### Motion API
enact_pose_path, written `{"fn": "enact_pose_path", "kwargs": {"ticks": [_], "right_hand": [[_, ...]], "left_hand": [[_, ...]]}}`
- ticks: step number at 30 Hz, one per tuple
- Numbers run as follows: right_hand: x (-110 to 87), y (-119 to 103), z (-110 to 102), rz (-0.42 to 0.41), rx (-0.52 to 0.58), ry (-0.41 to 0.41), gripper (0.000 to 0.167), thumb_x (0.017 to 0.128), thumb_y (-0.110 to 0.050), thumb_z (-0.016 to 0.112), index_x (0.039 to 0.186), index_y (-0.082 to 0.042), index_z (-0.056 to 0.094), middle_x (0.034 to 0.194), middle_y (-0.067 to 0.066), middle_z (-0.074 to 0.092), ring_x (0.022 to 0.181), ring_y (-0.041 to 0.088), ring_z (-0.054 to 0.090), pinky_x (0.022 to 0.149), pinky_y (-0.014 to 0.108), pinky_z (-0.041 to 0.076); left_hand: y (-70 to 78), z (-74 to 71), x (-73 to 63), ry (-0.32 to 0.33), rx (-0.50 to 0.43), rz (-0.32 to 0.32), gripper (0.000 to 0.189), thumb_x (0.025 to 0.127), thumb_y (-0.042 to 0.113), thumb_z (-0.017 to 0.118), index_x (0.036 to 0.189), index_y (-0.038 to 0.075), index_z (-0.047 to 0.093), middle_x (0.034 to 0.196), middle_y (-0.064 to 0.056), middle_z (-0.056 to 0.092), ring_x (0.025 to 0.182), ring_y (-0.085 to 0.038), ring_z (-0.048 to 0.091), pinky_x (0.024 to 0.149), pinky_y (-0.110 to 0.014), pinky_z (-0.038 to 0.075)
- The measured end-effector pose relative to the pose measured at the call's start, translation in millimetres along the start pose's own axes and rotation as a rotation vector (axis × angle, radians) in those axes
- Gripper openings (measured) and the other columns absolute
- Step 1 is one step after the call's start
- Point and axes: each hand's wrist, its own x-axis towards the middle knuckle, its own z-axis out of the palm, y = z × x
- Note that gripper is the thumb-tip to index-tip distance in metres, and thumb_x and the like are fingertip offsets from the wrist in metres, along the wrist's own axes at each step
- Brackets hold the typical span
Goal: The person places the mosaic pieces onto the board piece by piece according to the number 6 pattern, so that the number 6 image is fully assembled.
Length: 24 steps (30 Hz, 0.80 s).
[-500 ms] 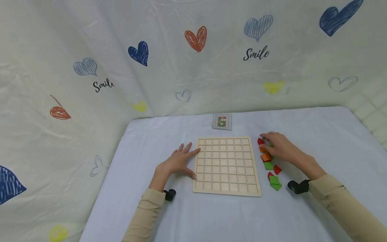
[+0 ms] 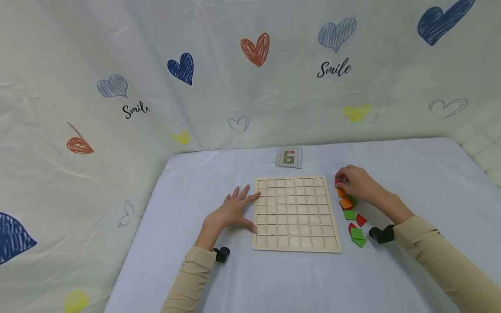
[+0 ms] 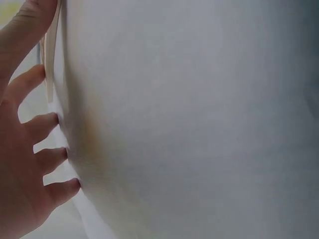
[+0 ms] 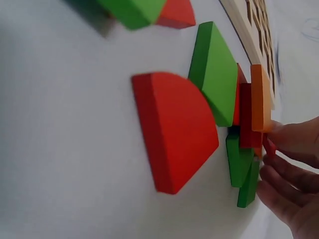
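My left hand (image 2: 231, 211) lies with spread fingers at the left edge of a wooden grid board (image 2: 297, 213), thumb and index fingertip touching its rim. In the left wrist view the other fingertips rest on the cloth. Right of the board, my right hand (image 2: 360, 184) pinches a small red piece (image 4: 269, 146) at the far end of a row of coloured tiles; most of that piece is hidden by the fingers. Close to the thumb is an orange tile (image 4: 261, 97) lying over red ones. A red quarter-circle tile (image 4: 179, 129) and a green tile (image 4: 214, 74) lie nearer the wrist.
A small pattern card (image 2: 288, 157) with a coloured figure on a grid lies behind the board. Green tiles (image 2: 357, 234) overlap a red one near the board's lower right. White cloth (image 2: 274, 278) covers the table, and a printed curtain (image 2: 211, 100) hangs behind.
My right hand has shifted slightly away from me, and its fingers have closed on the red piece. My left hand keeps its place on the board's edge.
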Motion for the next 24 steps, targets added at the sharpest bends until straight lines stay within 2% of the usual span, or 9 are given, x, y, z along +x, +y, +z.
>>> {"fn": "enact_pose_path", "kwargs": {"ticks": [6, 14, 20, 24], "right_hand": [[-1.7, -1.4, -2.6, 0.046, 0.091, -0.02, 0.019, 0.091, -0.002, 0.074, 0.104, 0.007, 0.063, 0.095, 0.019, 0.07, 0.086, 0.03, 0.064, 0.082, 0.05, 0.059], [-4.8, -3.7, -7.0, 0.056, 0.103, 0.013, 0.027, 0.093, -0.002, 0.07, 0.119, 0.004, 0.069, 0.099, 0.019, 0.073, 0.087, 0.032, 0.069, 0.079, 0.049, 0.062], [-4.8, -11.8, -11.4, 0.047, 0.136, 0.035, 0.016, 0.093, -0.005, 0.072, 0.107, 0.001, 0.076, 0.101, 0.016, 0.076, 0.088, 0.029, 0.07, 0.079, 0.046, 0.062], [-5.0, -18.6, -12.0, 0.053, 0.144, 0.037, 0.013, 0.093, -0.008, 0.073, 0.104, -0.002, 0.078, 0.1, 0.013, 0.077, 0.087, 0.026, 0.069, 0.078, 0.038, 0.061]], "left_hand": [[4.3, 0.3, 1.3, -0.011, -0.019, -0.016, 0.115, 0.071, 0.045, 0.093, 0.164, 0.03, 0.028, 0.174, -0.008, 0.004, 0.16, -0.037, -0.005, 0.129, -0.059, 0.005], [8.5, 0.9, 2.1, 0.005, -0.059, -0.025, 0.116, 0.069, 0.042, 0.095, 0.164, 0.028, 0.03, 0.174, -0.008, 0.006, 0.16, -0.038, -0.005, 0.128, -0.06, 0.003], [7.8, 1.9, -0.2, 0.025, -0.067, -0.035, 0.119, 0.069, 0.041, 0.096, 0.164, 0.021, 0.029, 0.174, -0.011, 0.008, 0.16, -0.04, -0.003, 0.128, -0.061, 0.005], [7.5, 2.9, -1.3, 0.028, -0.067, -0.042, 0.119, 0.069, 0.041, 0.096, 0.165, 0.021, 0.028, 0.174, -0.011, 0.009, 0.16, -0.039, -0.002, 0.128, -0.061, 0.005]]}}
